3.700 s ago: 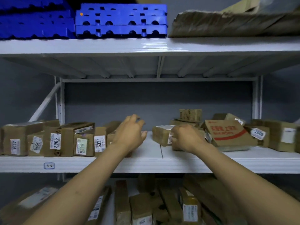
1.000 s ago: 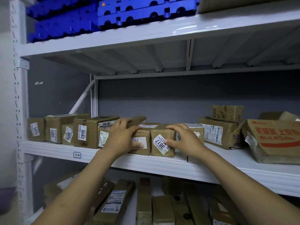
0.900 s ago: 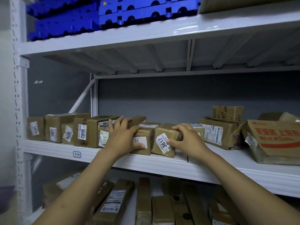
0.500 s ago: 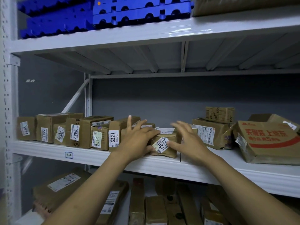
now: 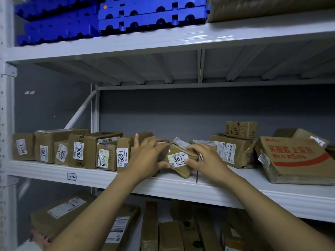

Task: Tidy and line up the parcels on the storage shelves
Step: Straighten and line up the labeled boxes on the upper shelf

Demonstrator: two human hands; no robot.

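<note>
Head view: a person's two bare arms reached up to the middle shelf (image 5: 101, 175) of a white metal rack.
Parcel 3617 (image 5: 183, 171): a small brown packet with a white number label. It sat tilted near the shelf's front edge, with one lower corner down on the board, between the two hands.
Right hand (image 5: 204, 158): gripped parcel 3617 from its right side, with fingers curled over the top and the thumb on the front face under the label.
Left hand (image 5: 147, 157): curled over the dark parcel (image 5: 163, 154) just left of parcel 3617. The thumb tip touched the label's lower left corner, and the index finger stuck up apart from the others.
Row to the left: upright brown parcels stood side by side with their labels facing out. In order they were parcel 6321 (image 5: 121, 157) beside the left hand, one with a handwritten label I could not read surely, parcel 9082 (image 5: 78, 151), parcel 1927 (image 5: 43, 151) and parcel 1834 (image 5: 21, 146).
Right of the hands: a labelled brown parcel (image 5: 228, 153) carried a small box (image 5: 241, 129) on top. Beyond it a dented carton with red print (image 5: 297, 158) leaned askew.
Shelf tag (image 5: 71, 176): a small tag was fixed on the front rail.
Top shelf: stacked blue plastic pallets (image 5: 152, 15).
Lower shelf: long brown parcels (image 5: 168, 234) lay side by side, partly hidden by the arms.
</note>
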